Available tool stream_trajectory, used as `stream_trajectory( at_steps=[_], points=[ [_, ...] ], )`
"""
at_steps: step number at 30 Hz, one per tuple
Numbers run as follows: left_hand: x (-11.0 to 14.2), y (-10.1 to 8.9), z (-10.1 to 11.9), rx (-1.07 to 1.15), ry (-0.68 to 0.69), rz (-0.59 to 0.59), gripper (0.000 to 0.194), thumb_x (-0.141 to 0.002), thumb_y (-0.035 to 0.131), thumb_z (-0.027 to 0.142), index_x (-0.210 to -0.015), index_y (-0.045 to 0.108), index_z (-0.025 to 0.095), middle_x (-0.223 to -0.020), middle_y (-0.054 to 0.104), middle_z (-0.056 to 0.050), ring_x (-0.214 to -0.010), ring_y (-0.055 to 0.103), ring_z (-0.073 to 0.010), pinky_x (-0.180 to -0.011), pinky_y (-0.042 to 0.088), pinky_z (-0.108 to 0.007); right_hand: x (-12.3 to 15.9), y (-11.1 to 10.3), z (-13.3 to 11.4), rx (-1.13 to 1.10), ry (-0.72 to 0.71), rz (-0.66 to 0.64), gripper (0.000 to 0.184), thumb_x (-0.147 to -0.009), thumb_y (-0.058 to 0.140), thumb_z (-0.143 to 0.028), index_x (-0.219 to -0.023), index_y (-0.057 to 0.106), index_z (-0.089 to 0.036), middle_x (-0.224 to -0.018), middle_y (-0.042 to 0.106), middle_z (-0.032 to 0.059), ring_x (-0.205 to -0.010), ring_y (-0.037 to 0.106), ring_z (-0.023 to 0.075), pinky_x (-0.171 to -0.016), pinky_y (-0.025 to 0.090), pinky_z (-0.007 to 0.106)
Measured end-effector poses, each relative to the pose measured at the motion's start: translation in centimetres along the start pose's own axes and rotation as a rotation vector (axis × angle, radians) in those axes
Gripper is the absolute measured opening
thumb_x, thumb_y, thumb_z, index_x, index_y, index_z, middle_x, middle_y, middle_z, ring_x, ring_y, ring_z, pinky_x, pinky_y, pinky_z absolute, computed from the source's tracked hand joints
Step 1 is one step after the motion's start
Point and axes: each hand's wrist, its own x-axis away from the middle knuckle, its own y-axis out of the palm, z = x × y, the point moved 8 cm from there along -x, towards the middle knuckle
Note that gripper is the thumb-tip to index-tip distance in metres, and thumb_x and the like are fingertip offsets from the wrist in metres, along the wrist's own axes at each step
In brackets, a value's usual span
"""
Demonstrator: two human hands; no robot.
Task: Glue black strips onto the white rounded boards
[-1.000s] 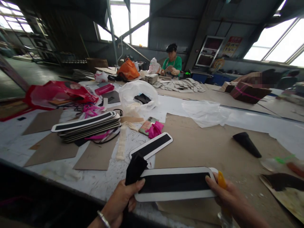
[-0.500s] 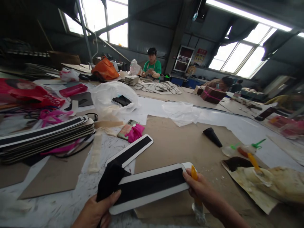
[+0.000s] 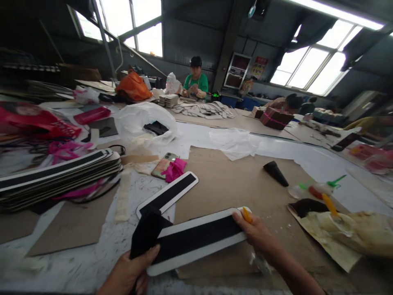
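Observation:
My left hand (image 3: pixel 132 266) is closed around the near left end of a long white strip with a black band along its middle (image 3: pixel 199 239), thumb on top. A folded black cloth-like piece (image 3: pixel 147 231) is bunched at that same hand. At the strip's other end, my right hand (image 3: pixel 253 229) pinches the rounded corner. A yellow-handled tool (image 3: pixel 246 215) is also tucked in the right hand; most of it is hidden, and clear plastic shows blurred below. Behind the held strip, a similar white-and-black strip (image 3: pixel 172 190) lies on the table, partly covered by the black piece.
Similar strips are stacked (image 3: pixel 61 176) at left. A phone (image 3: pixel 164 166) with pink cloth (image 3: pixel 175 170), a white plastic bag (image 3: pixel 144 127) and a black cone (image 3: pixel 275 173) lie beyond. Right: green-tipped bottles (image 3: pixel 325 188) and a glue-stained container (image 3: pixel 344 225). A person in green (image 3: pixel 196 84) sits opposite.
The held strip has shifted slightly right and up at its far end. My right hand has turned, so less of the yellow handle shows. The camera view has moved a little.

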Motion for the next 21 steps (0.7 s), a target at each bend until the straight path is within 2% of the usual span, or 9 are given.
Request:
stream_trajectory(
  at_steps=[4,6,10,14,16,19,21],
  points=[
    [0.6,1.3,0.8,0.143,0.006,-0.155,0.048,-0.06,0.068,0.056,-0.051,0.041,0.017,-0.039,0.026,0.01,-0.035,0.023,-0.003,-0.037,0.018,-0.018,0.1,-0.5,0.6,-0.003,0.055,0.035,0.048,-0.068,0.045,-0.069,-0.064,0.04,-0.022,-0.052,0.032,-0.0049,-0.045,0.028,0.0098,-0.04,0.022,0.023],
    [0.6,1.5,0.9,0.224,-0.011,-0.187,0.048,-0.061,0.068,0.055,-0.053,0.038,0.018,-0.043,0.025,0.01,-0.036,0.023,-0.003,-0.036,0.019,-0.018,0.1,-0.6,0.9,-0.024,0.095,0.035,0.048,-0.066,0.047,-0.07,-0.063,0.04,-0.022,-0.05,0.031,-0.0052,-0.044,0.027,0.0099,-0.04,0.022,0.023],
    [0.5,1.1,0.9,0.281,-0.012,-0.161,0.052,-0.06,0.066,0.059,-0.052,0.035,0.019,-0.042,0.025,0.01,-0.035,0.022,-0.0028,-0.034,0.019,-0.017,0.1,-0.4,1.2,-0.031,0.131,0.013,0.048,-0.065,0.048,-0.069,-0.064,0.044,-0.022,-0.049,0.033,-0.0049,-0.043,0.027,0.0101,-0.04,0.021,0.023],
    [0.8,1.2,0.9,0.125,0.041,-0.2,0.045,-0.056,0.073,0.052,-0.057,0.044,0.017,-0.039,0.031,0.01,-0.034,0.022,-0.0022,-0.036,0.018,-0.018,0.4,-0.6,0.3,0.008,0.074,0.067,0.047,-0.067,0.046,-0.068,-0.064,0.046,-0.021,-0.052,0.038,-0.0029,-0.045,0.032,0.0108,-0.041,0.026,0.023],
    [0.8,1.0,0.6,0.068,0.016,-0.181,0.045,-0.057,0.072,0.053,-0.055,0.045,0.017,-0.034,0.029,0.01,-0.032,0.022,-0.0024,-0.036,0.016,-0.018,0.7,-0.5,-0.4,0.031,0.049,0.062,0.047,-0.067,0.046,-0.067,-0.062,0.046,-0.021,-0.052,0.039,-0.0026,-0.045,0.034,0.011,-0.04,0.027,0.023],
    [0.3,-0.3,0.3,0.036,-0.035,-0.081,0.052,-0.05,0.073,0.06,-0.047,0.042,0.018,-0.029,0.026,0.01,-0.028,0.023,-0.003,-0.037,0.015,-0.019,0.6,-0.5,-1.4,-0.021,-0.003,0.071,0.046,-0.069,0.046,-0.065,-0.058,0.044,-0.02,-0.049,0.035,-0.0043,-0.043,0.032,0.0094,-0.039,0.025,0.022],
    [-0.5,-1.3,0.8,0.043,-0.024,-0.068,0.059,-0.044,0.073,0.063,-0.039,0.034,0.019,-0.028,0.024,0.009,-0.027,0.024,-0.0028,-0.036,0.015,-0.019,0.2,-1.2,-1.8,-0.07,-0.036,0.114,0.046,-0.071,0.046,-0.063,-0.057,0.045,-0.019,-0.048,0.036,-0.0048,-0.042,0.032,0.0081,-0.04,0.025,0.021]
  ],
)
